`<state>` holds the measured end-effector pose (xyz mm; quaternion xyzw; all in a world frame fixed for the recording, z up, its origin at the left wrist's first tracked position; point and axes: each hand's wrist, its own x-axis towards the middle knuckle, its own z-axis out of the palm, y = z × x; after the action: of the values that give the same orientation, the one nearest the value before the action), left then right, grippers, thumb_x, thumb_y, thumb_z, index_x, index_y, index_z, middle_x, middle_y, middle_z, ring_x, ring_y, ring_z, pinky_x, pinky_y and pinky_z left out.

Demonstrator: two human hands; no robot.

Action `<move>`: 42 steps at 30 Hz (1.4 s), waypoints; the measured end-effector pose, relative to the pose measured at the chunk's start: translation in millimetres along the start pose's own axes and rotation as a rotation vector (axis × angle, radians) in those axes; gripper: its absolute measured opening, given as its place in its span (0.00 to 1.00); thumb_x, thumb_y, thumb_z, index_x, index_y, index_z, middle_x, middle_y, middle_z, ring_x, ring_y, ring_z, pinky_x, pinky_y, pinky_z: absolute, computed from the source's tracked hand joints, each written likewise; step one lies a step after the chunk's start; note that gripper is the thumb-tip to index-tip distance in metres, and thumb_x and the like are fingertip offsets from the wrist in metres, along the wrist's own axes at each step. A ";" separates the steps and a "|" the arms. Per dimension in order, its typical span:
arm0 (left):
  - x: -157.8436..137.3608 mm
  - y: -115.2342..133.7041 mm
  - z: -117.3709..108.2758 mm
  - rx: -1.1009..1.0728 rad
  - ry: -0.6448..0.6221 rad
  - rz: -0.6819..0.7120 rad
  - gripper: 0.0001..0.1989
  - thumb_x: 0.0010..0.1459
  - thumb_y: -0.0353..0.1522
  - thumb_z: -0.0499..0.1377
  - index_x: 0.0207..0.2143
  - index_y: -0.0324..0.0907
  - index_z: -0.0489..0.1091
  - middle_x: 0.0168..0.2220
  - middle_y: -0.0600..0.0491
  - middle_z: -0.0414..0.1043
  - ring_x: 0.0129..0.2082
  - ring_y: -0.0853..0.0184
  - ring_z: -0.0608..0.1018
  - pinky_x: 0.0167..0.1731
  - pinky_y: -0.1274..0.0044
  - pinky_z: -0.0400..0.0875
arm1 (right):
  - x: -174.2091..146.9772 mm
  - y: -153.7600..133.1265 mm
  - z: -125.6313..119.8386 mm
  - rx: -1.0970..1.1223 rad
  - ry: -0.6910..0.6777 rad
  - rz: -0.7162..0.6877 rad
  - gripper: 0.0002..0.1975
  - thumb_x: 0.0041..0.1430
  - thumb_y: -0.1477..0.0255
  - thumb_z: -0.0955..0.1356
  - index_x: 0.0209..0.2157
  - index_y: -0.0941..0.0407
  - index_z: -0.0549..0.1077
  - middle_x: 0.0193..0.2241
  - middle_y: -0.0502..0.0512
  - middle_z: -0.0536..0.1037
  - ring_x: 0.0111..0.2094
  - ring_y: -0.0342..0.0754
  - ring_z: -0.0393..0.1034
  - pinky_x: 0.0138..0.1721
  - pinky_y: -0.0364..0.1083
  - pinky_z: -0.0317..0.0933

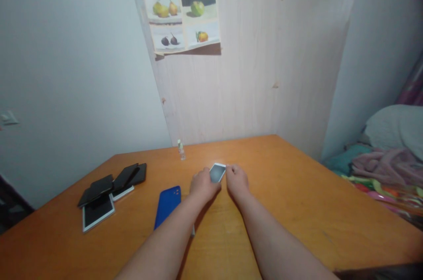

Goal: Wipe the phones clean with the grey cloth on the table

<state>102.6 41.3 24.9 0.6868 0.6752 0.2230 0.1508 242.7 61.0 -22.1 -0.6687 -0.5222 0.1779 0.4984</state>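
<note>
Orange-brown worktop (287,227), pretty roomy. Closest up, a blue phone case (168,203) is partly hidden by the left forearm (168,240), with a pile of dark gadgets (102,186) off left. Further in, mid-worktop, the left hand (203,186) has its grip pinching a white-edged phone (217,173); the right hand (237,179) is curled at its right corner, can't tell if it's gripping. Behind: small bottle (181,151), then fruit pictures (183,20) on the wall (251,86).

The phone screen (217,173) looks smooth, blue case (168,203) matt, table (280,192) wooden.
</note>
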 end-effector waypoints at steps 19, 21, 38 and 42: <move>-74.3 -76.5 -93.2 -0.663 0.124 -0.234 0.23 0.46 0.50 0.63 0.34 0.41 0.66 0.23 0.57 0.68 0.23 0.67 0.72 0.22 0.78 0.60 | 1.6 3.8 -2.5 -0.038 -0.056 -0.015 0.21 0.61 0.58 0.58 0.22 0.54 0.70 0.20 0.52 0.70 0.25 0.48 0.62 0.25 0.44 0.47; -86.7 -88.8 -95.8 -0.542 0.225 -0.292 0.27 0.46 0.50 0.64 0.42 0.41 0.66 0.27 0.55 0.72 0.27 0.63 0.76 0.25 0.76 0.63 | 2.2 5.6 -2.6 -0.042 -0.061 -0.020 0.21 0.61 0.57 0.58 0.22 0.54 0.70 0.20 0.52 0.70 0.25 0.48 0.62 0.25 0.44 0.47; -120.7 -79.0 -93.0 0.424 0.254 -0.303 0.22 0.50 0.47 0.59 0.42 0.41 0.70 0.41 0.39 0.77 0.45 0.47 0.77 0.37 0.69 0.67 | 2.4 11.2 -4.1 -0.046 -0.077 -0.054 0.21 0.60 0.57 0.58 0.21 0.55 0.70 0.21 0.54 0.72 0.25 0.48 0.64 0.27 0.45 0.50; -115.8 -68.7 -88.0 0.438 0.247 -0.300 0.22 0.51 0.46 0.60 0.42 0.40 0.71 0.41 0.39 0.77 0.45 0.47 0.77 0.38 0.69 0.68 | 2.4 9.6 -5.1 -0.052 -0.084 -0.063 0.21 0.60 0.58 0.58 0.22 0.55 0.71 0.21 0.55 0.72 0.26 0.48 0.64 0.27 0.45 0.50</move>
<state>0.0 -79.2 53.4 0.5632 0.8145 0.1289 -0.0532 252.5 61.0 -27.4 -0.6567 -0.5678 0.1764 0.4639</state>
